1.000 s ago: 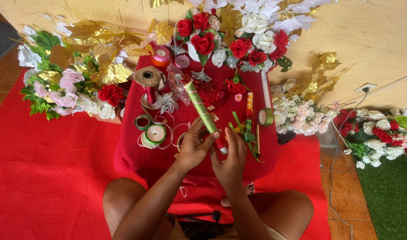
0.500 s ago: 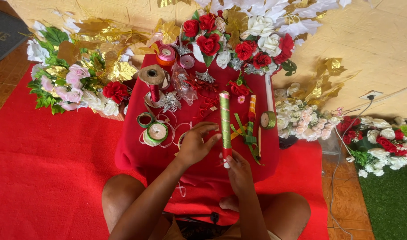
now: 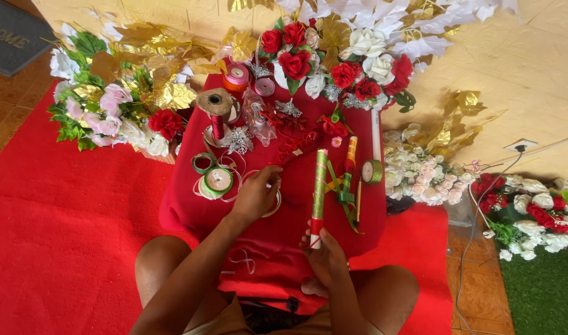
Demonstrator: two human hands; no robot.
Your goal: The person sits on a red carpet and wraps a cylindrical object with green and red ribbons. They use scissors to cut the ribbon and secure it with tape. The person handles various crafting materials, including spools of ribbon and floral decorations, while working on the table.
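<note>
A long stick [image 3: 319, 192] wrapped in shiny green and red stands nearly straight up over the red table [image 3: 284, 217].

Glittery green-wrapped stick [image 3: 319, 186], matt red cloth [image 3: 284, 229], glossy gold foil leaves [image 3: 172, 93]

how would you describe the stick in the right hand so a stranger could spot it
Start at the red cloth-covered stand in front of the seated person. Near its middle, the right hand grips the bottom of an upright rod. It is wrapped in glittery green-gold, with red and white at its base, longer than the orange-striped stick beside it.
</note>
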